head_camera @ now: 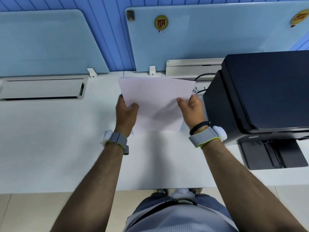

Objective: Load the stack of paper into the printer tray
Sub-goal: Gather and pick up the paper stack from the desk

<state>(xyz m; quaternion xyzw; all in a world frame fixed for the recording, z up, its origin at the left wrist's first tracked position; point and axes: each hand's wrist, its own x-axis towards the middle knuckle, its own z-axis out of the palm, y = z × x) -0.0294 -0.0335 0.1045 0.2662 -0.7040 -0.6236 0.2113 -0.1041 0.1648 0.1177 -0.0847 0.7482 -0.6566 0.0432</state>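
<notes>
Paper stack in both my hands, printer off to my right.

The stack of paper [156, 101] is lifted above the tabletop [50, 131], long axis pointing away from me. My left hand [125, 113] grips its left edge, my right hand [192, 108] its right edge. The printer tray [270, 153] sits open, rightward and nearer me, closest to my right hand.
</notes>
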